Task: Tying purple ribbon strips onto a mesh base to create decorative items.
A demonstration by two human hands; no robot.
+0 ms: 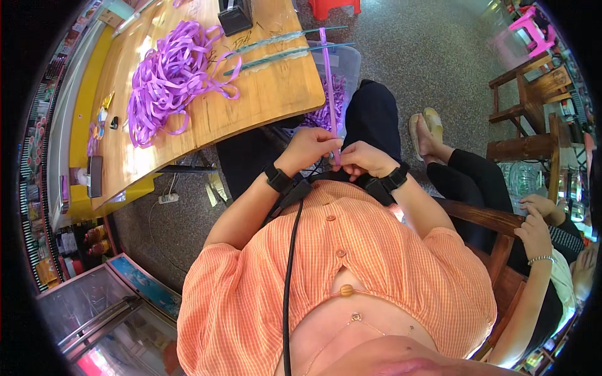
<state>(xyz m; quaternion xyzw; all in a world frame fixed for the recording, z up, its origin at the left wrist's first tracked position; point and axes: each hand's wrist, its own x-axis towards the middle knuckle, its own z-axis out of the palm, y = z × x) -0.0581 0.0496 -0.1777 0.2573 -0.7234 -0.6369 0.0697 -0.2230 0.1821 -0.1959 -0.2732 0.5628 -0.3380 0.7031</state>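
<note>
A narrow purple ribbon (328, 81) runs down from two thin green rods (300, 53) to my hands in front of my waist. My left hand (311, 149) pinches it between thumb and fingertips. Just to the right, my right hand (369, 160) has its fingers closed at the ribbon's lower end, close to the left fingertips. The rods are fixed to the table with clear tape and stick out past its right edge. A large tangled heap of purple ribbon (166, 84) lies on the wooden table (263, 94).
Under the table's right corner stands a clear plastic bin (352, 62) holding purple ribbon pieces. A black holder (235, 17) sits at the table's far edge. Another person's hand (536, 235) and wooden chairs (527, 148) are at the right. A black cable (292, 263) hangs over my shirt.
</note>
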